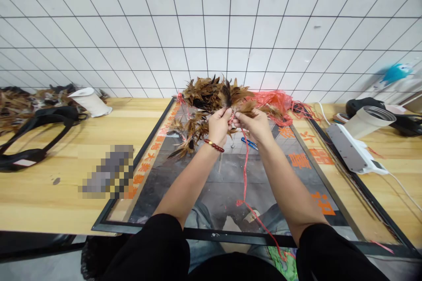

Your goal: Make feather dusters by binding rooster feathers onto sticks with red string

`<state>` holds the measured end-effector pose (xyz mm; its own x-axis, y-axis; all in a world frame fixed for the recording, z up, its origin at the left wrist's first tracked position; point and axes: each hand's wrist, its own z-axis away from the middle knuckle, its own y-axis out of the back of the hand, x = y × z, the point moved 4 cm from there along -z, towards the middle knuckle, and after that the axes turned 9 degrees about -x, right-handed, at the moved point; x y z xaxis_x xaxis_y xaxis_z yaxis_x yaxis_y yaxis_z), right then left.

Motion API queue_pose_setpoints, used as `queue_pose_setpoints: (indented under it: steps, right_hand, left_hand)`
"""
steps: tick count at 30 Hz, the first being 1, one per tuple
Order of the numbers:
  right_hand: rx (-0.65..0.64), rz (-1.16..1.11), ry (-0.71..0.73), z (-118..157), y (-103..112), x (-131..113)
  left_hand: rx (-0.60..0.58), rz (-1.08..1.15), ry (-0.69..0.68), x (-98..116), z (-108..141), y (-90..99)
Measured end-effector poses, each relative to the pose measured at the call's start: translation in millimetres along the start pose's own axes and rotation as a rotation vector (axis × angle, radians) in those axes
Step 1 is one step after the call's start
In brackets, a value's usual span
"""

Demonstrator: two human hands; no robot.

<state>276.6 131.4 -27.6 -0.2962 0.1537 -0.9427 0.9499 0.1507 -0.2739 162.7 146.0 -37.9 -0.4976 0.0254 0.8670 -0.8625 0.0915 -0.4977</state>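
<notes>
My left hand (220, 125) and my right hand (253, 124) are close together over a glass panel (211, 184), fingers pinched on a pink plastic string (245, 162) and the base of some brown feathers (231, 94). The string hangs from between the hands, passes a knot and runs over the panel's near edge. Behind and left of my left hand lie more brown feathers (204, 92). Under my right forearm's inner side rests a blue tool (249, 143), partly hidden. The exact grip at the fingertips is too small to tell.
Pink plastic (275, 101) lies behind my right hand. On the right are a white power strip (354, 149), a beige cup (371, 120) and cables. At left are a black strap-like frame (54, 118), a white spool (90, 102) and a feather pile (16, 105). A tiled wall (214, 30) stands behind.
</notes>
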Motion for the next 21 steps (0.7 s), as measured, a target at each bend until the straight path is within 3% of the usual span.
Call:
queue_pose_setpoints:
  steps: [7,11,16,21]
  right_hand:
    - [-0.059,0.159,0.195,-1.1,6.0,-10.7]
    - [-0.088,0.205,0.199,-3.9,1.8,-2.1]
    - [-0.007,0.309,0.255,-5.9,8.9,-1.7]
    - [0.036,0.317,0.263,-2.1,6.5,-7.0]
  left_hand:
    - [-0.116,0.123,0.2,7.9,4.7,-2.7]
    - [-0.106,0.134,0.258,2.4,7.4,-6.7]
    - [-0.155,0.111,0.273,1.3,11.8,-11.2]
    - [-0.175,0.179,0.18,5.9,14.4,-15.4]
